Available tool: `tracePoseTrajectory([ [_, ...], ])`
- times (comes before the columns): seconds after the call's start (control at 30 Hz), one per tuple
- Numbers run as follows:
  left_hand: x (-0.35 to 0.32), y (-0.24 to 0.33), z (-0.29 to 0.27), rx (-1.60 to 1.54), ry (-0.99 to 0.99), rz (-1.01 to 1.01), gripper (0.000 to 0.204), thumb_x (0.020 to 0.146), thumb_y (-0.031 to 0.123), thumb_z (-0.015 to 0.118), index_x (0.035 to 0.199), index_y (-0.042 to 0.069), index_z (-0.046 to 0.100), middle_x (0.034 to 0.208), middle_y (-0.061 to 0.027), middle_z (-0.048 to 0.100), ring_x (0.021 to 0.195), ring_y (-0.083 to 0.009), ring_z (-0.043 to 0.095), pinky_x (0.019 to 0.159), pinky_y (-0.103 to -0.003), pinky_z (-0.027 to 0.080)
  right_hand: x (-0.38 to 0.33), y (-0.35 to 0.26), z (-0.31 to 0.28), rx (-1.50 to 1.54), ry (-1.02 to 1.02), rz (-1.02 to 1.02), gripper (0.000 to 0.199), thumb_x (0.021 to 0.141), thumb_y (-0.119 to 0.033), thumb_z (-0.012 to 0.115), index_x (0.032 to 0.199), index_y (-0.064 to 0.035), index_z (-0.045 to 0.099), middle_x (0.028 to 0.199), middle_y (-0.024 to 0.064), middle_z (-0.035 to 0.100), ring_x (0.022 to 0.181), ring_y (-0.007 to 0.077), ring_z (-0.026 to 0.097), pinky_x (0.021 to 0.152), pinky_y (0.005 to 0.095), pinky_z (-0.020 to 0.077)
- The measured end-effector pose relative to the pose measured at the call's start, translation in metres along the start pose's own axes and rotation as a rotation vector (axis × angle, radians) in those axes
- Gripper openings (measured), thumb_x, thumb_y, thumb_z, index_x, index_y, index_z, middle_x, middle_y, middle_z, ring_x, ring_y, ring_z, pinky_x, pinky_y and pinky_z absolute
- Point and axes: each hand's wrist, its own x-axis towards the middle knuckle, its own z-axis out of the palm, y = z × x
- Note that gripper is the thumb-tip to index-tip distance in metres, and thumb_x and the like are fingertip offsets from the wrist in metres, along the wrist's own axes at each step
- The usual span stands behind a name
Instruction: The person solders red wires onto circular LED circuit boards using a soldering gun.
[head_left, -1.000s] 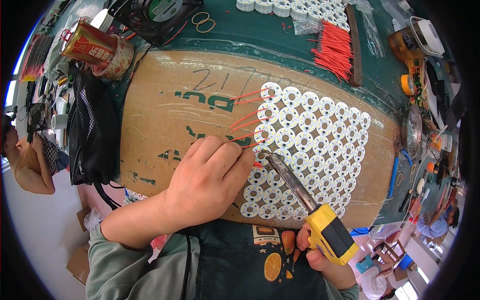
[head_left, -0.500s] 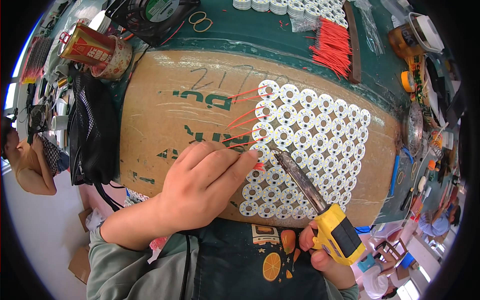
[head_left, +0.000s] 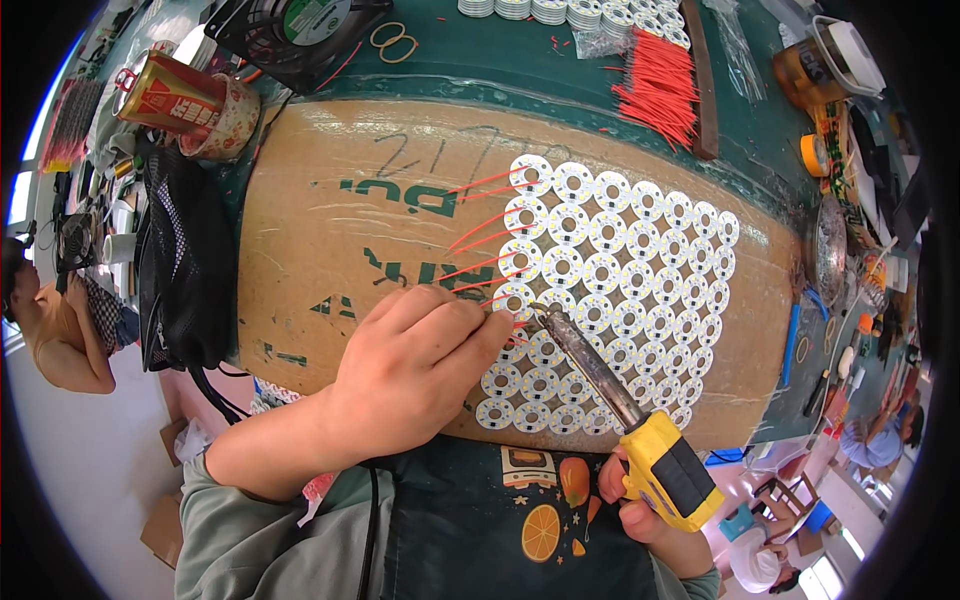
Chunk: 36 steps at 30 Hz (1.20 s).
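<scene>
Round white LED boards point(head_left: 601, 272) lie in close rows on a cardboard sheet point(head_left: 310, 220). Pairs of red wires point(head_left: 478, 236) stretch leftward from the upper boards of the left column. My left hand point(head_left: 405, 365) is closed in a pinch by the fourth board down, and short red wire ends point(head_left: 517, 340) poke out at its fingertips. In my right hand point(head_left: 640, 505) is a yellow and black soldering iron point(head_left: 672, 468). Its tip meets or hovers just over that board's right edge, close to my left fingertips; contact cannot be made out.
Beyond the cardboard lie a bundle of red wires point(head_left: 660, 90) and stacked boards point(head_left: 550, 10) beside a wooden strip point(head_left: 705, 90). A black fan point(head_left: 300, 25), a can point(head_left: 175, 95) in a cup and a black bag point(head_left: 185, 260) stand left. Other people sit farther off on both sides.
The soldering iron's tip has shifted slightly left, toward my left fingertips. A red wire now lies across the fourth board, where my fingers were. My left hand has moved slightly down.
</scene>
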Motion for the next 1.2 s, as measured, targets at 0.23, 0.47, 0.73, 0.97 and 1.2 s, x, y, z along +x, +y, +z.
tracePoseTrajectory([
  [0.23, 0.003, 0.001, 0.000, -0.003, -0.001, -0.010, 0.041, 0.065, -0.002, 0.073, 0.106, 0.002, 0.074, 0.092, -0.0048, 0.064, 0.079, -0.0221, 0.063, 0.069, -0.033, 0.051, -0.003, 0.006, -0.012, -0.192, -0.103, 0.044, 0.032, 0.085, -0.039, 0.079, 0.084, -0.0107, 0.065, 0.077, 0.0021, 0.064, 0.069, 0.0240, 0.065, 0.060, 0.0337, 0.0493],
  [0.47, 0.003, 0.001, 0.000, -0.010, -0.002, -0.014, 0.040, 0.065, -0.002, 0.074, 0.106, 0.001, 0.073, 0.092, -0.0051, 0.063, 0.079, -0.0228, 0.063, 0.069, -0.034, 0.051, 0.002, 0.003, -0.005, -0.230, -0.112, 0.012, 0.035, 0.087, -0.043, 0.075, 0.079, -0.0113, 0.063, 0.074, 0.0033, 0.062, 0.064, 0.0248, 0.064, 0.055, 0.0343, 0.0480],
  [0.73, 0.003, 0.001, 0.000, -0.011, -0.025, -0.024, 0.040, 0.065, -0.002, 0.074, 0.105, 0.000, 0.072, 0.091, -0.0053, 0.062, 0.079, -0.0228, 0.062, 0.070, -0.034, 0.051, 0.004, 0.001, -0.005, -0.270, -0.074, -0.062, 0.040, 0.089, -0.049, 0.072, 0.078, -0.0112, 0.062, 0.074, 0.0053, 0.062, 0.062, 0.0255, 0.063, 0.055, 0.0347, 0.0480],
  [0.97, 0.003, 0.003, 0.001, 0.008, -0.024, -0.035, 0.039, 0.066, -0.002, 0.073, 0.105, 0.001, 0.072, 0.091, -0.0056, 0.062, 0.081, -0.0231, 0.062, 0.071, -0.034, 0.051, 0.001, -0.005, 0.000, -0.015, 0.004, -0.010, 0.034, 0.087, -0.038, 0.078, 0.089, -0.0057, 0.065, 0.079, 0.0060, 0.065, 0.066, 0.0201, 0.063, 0.059, 0.0317, 0.0483],
  [1.2, 0.004, 0.006, 0.003, -0.012, 0.022, -0.076, 0.037, 0.066, -0.003, 0.074, 0.102, 0.002, 0.071, 0.091, -0.0066, 0.062, 0.082, -0.0253, 0.062, 0.072, -0.036, 0.051, -0.001, -0.003, 0.002, 0.122, 0.032, -0.005, 0.032, 0.084, -0.029, 0.081, 0.093, -0.0027, 0.065, 0.079, 0.0054, 0.064, 0.067, 0.0164, 0.062, 0.060, 0.0293, 0.0486],
])
